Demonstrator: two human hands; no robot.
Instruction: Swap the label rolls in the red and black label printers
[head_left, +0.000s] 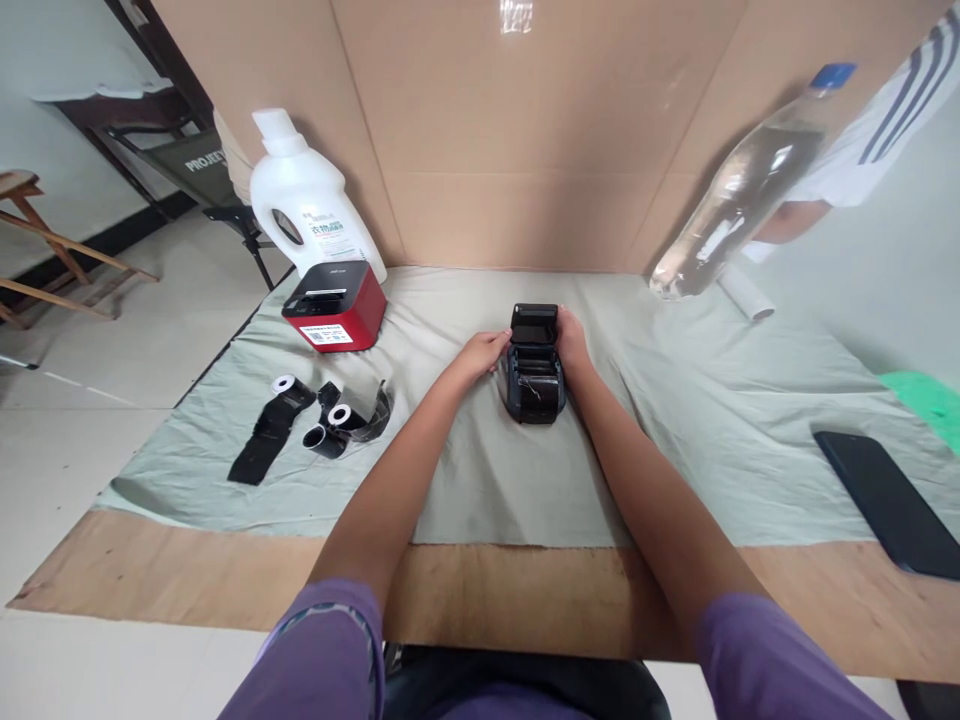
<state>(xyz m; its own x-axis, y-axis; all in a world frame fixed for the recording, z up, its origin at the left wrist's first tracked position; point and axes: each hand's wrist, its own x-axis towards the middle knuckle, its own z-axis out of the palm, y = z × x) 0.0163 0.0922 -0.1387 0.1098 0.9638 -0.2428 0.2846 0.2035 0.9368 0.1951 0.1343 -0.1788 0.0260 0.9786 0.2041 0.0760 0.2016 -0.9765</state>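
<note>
My left hand (484, 355) and right hand (571, 338) grip the black device (535, 385) between them; cloth (480, 470) lies open nearer me.

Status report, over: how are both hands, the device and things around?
Left hand and right hand at sides of black device. Its lid raised. Black rolls, red box off left.

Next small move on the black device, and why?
I'd tilt the black device slightly toward the camera before touching its lid. The lid stands open, the left hand and right hand are already at its sides, and the dark interior doesn't clearly show what's seated.
</note>
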